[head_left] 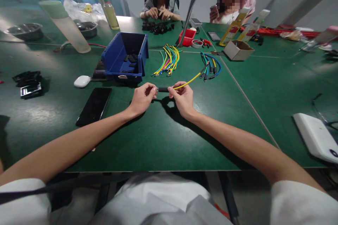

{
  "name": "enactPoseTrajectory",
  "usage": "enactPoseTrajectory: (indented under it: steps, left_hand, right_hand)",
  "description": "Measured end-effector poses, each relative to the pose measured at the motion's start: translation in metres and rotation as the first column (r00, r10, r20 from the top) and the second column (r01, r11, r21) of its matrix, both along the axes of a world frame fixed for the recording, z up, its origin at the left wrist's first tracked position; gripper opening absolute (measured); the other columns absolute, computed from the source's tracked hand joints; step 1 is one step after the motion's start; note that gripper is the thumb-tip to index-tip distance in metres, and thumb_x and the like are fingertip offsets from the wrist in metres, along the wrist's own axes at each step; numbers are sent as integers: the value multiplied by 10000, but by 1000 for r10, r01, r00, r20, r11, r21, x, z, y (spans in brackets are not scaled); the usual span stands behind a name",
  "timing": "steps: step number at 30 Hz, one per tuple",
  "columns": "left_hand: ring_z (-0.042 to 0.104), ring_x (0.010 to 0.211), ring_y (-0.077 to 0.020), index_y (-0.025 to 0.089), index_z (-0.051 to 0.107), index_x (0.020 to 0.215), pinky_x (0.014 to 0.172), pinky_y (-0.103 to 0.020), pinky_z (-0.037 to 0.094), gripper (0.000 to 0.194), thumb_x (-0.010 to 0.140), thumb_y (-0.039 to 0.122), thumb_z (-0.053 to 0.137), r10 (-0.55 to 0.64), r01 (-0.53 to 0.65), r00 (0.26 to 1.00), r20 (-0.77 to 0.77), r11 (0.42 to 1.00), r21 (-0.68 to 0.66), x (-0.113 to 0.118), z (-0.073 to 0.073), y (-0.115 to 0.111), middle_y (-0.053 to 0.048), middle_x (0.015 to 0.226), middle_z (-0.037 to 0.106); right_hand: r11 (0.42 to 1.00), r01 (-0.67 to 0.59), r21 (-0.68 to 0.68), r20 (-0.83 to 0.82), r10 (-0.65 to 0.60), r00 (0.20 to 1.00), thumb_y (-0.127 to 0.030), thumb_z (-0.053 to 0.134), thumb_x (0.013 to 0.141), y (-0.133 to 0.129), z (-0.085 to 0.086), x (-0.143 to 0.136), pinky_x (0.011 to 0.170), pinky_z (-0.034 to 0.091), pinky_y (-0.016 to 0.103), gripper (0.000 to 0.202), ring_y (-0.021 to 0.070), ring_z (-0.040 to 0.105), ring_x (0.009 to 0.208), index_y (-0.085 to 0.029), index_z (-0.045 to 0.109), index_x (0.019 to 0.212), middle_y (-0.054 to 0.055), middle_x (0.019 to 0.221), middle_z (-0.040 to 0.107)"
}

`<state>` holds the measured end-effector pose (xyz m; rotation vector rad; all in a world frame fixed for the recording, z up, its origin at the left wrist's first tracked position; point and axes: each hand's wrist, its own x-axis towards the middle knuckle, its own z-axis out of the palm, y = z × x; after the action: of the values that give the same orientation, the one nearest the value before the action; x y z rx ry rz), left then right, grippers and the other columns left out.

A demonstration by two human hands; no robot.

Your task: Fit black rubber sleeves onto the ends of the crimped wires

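Over table (142, 147), left fingers (151, 91), right fingers (173, 92), pinching sleeved wire (163, 90)

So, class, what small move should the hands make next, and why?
Probably the right hand should nudge the black sleeve toward the left hand: a shiny tip seems to show beyond its left end, the right fingertips sit at its other end beside the yellow wire, and wires in the bundle on the right have black ends.

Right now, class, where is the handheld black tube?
In the head view, the black tube is near centre, between the left hand and right hand, with the blue bin beyond, leftward.
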<state>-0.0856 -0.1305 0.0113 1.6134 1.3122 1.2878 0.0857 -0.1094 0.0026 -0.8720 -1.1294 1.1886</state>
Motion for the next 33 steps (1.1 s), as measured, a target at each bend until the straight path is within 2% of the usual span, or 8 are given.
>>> enactPoseTrajectory:
  steps: [10,13,16,18,21,28,31,33]
  left_hand:
    - [646,660,-144,149,623,924,638,-264,514,220,898,362,577,13,-11,993,-118,1000,24,0,3,-3,-35,782,674]
    - [652,748,-163,151,625,983,667,-273,516,208,847,307,629,48,-19,970,-240,992,122,1,6,-6,-47,866,683]
    - [643,883,-192,153,621,1022,752,-306,520,238,813,260,657,90,29,912,-399,959,282,3,7,-10,-71,983,677]
    - [630,935,-209,155,624,1015,818,-338,512,202,834,244,639,119,78,868,-482,926,369,3,6,-12,-76,995,675]
    - [625,920,-215,158,635,978,848,-356,501,128,878,229,601,149,121,825,-545,896,428,1,1,-12,-72,942,684]
    - [623,865,-214,158,649,978,807,-346,486,154,928,241,529,118,201,770,-628,888,413,-1,-4,-13,-78,908,698]
    - [611,802,-200,154,647,916,758,-332,472,163,921,260,523,72,189,795,-602,914,359,2,1,-16,-68,841,680]
    - [599,755,-182,155,645,882,720,-313,458,169,910,280,536,28,157,840,-542,943,292,4,5,-18,-53,807,667]
  right_hand:
    - [1000,3,-11,24,-2,1000,-334,753,726,-1,0,0,546,482,237,360,78,563,543,-229,450,890,-54,748,609]
    - [1000,-2,-22,29,3,1000,-342,755,722,-2,2,0,533,476,234,362,76,559,533,-228,450,881,-57,741,601]
    - [999,-18,-33,44,19,999,-353,760,713,-4,6,-1,526,476,231,367,75,560,526,-228,451,865,-62,726,593]
    - [999,-33,-35,51,35,998,-352,764,705,-7,8,-2,520,477,232,366,79,565,517,-227,454,853,-70,696,582]
    - [997,-53,-51,52,56,997,-339,763,702,-10,11,-4,510,481,233,354,87,575,504,-226,457,842,-80,651,570]
    - [988,-30,-152,56,39,998,-315,742,711,-14,20,-8,514,495,240,313,94,576,494,-220,474,841,-86,603,564]
    - [989,-41,-143,83,53,995,-357,742,729,-13,22,-7,508,487,240,302,90,563,495,-209,497,824,-76,614,556]
    - [991,-59,-119,106,72,992,-410,735,752,-12,22,-5,499,473,237,312,86,546,491,-201,517,829,-71,615,548]
